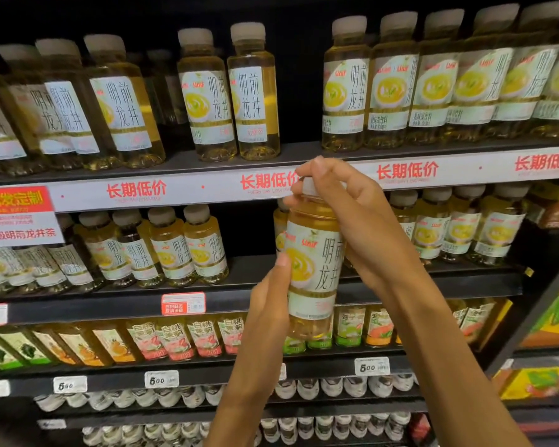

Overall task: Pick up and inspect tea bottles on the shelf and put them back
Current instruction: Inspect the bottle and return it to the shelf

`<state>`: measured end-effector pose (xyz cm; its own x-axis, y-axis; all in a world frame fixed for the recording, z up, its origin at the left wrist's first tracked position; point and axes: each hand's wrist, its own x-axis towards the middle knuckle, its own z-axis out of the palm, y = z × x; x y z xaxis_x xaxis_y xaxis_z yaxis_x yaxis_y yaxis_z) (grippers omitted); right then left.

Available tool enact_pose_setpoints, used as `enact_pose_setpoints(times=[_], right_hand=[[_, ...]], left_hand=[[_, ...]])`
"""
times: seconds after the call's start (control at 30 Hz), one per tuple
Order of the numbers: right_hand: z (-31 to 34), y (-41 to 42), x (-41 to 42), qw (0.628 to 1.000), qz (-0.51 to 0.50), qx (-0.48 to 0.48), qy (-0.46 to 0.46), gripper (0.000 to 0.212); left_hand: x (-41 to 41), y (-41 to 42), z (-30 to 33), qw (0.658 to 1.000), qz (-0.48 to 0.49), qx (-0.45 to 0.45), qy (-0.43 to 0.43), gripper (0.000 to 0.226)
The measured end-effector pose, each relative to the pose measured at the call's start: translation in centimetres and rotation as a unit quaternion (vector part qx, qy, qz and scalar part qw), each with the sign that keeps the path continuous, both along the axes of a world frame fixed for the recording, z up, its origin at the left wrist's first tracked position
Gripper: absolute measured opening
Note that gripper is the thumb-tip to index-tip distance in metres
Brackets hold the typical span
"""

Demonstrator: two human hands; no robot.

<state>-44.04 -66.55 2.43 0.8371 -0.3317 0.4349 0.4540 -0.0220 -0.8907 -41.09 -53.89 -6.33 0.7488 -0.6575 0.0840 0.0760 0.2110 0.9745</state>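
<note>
Nearest to me, two bare forearms rise from 6 o'clock. My left hand [271, 296] lies along the lower left flank of the tea bottle [313, 269], thumb up the label edge; whether the far fingers wrap behind it I cannot tell, so I read it as a supporting hold. My right hand [352, 214] comes in from 4 o'clock and curls over the top, fingers pinching round the white cap [311, 187]. The bottle hangs upright in the air at centre frame, in front of the middle shelf, its long axis running 12 to 6 with the cap at 12. It is clear plastic with pale golden tea, a white label with a yellow cup picture and dark characters, facing me. Behind it at 9 o'clock is a gap in the middle shelf row [249, 233], between the left group of bottles [188, 246] and the right group [459, 227]; I judge that the return slot, away and slightly left of the grip. Farther up, at 12, the price strip [407, 171] and the top row of bottles [252, 91].
</note>
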Motion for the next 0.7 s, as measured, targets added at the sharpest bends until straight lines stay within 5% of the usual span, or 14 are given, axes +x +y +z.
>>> enact_pose_setpoints(times=[0.27, 0.43, 0.7], right_hand=[[-0.5, -0.2, 1.1, 0.984, 0.154, 0.09, -0.005, 0.032], [-0.2, -0.1, 1.2, 0.998, 0.045, 0.044, -0.03, 0.024], [0.2, 0.0, 1.1, 1.0, 0.015, 0.002, -0.022, 0.032]], left_hand=[[0.6, -0.3, -0.1, 0.982, -0.13, -0.073, 0.118, 0.075], [1.2, 0.0, -0.1, 0.999, -0.018, -0.019, 0.021, 0.058], [0.5, -0.4, 0.0, 0.999, 0.012, -0.007, -0.035, 0.077]])
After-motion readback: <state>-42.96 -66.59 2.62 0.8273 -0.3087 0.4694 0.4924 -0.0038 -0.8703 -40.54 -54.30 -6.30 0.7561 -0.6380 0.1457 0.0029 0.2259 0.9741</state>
